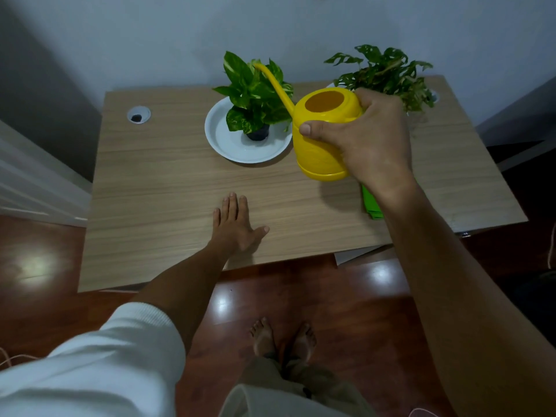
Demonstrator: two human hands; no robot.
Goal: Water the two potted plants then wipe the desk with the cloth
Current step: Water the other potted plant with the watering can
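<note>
Left hand (233, 224) lies flat, fingers straight, on worktop (156, 182) at 6 o'clock, likely for balance; right hand (365, 136) grips yellow watering can (322, 136), spout over pothos (255, 91) at 12; second plant (388, 73) at 1; green cloth (371, 204) w/in reach at 4.

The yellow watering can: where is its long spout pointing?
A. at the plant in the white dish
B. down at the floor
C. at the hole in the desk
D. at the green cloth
A: the right hand holds the watering can with its spout tip among the leaves of the plant standing in the white dish.
</note>
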